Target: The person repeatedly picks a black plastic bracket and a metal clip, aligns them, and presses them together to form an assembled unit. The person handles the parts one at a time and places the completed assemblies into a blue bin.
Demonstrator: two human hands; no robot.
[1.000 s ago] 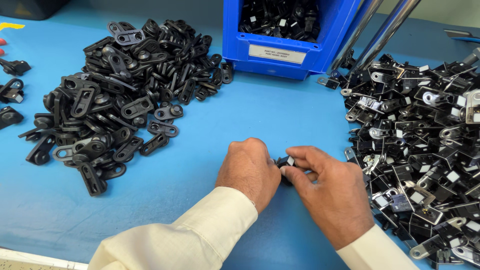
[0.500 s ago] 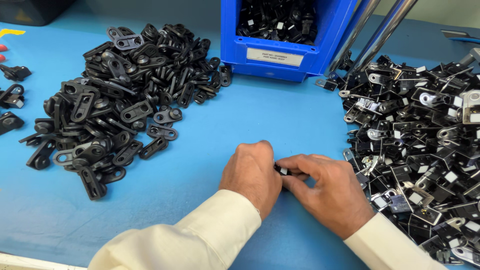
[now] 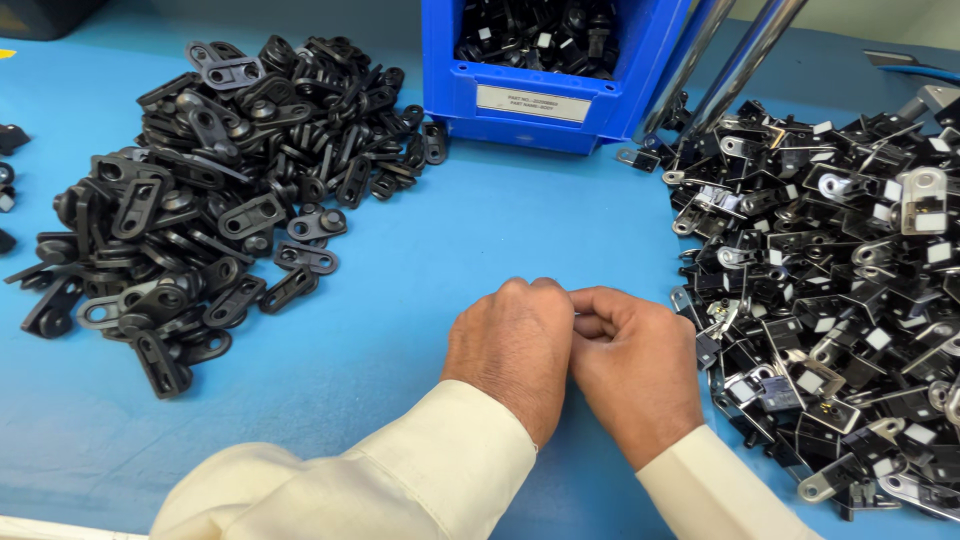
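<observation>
My left hand (image 3: 505,340) and my right hand (image 3: 635,365) rest on the blue tabletop (image 3: 470,230), pressed together fingertip to fingertip, both in cream sleeves. Their fingers are curled shut around a small black part, which is hidden between them at this moment. To the left lies a heap of black plastic brackets with round eyelets (image 3: 220,190). A heap of black and silver metal clips with white tags (image 3: 840,290) lies right beside my right hand.
A blue bin (image 3: 540,100) filled with black parts stands at the back centre. Two slanted metal tubes (image 3: 740,60) rise behind the right heap. A few loose black pieces (image 3: 8,185) lie at the far left edge.
The small black part with a white spot was visible between my fingertips before. My hands have closed tighter together and now cover it.
</observation>
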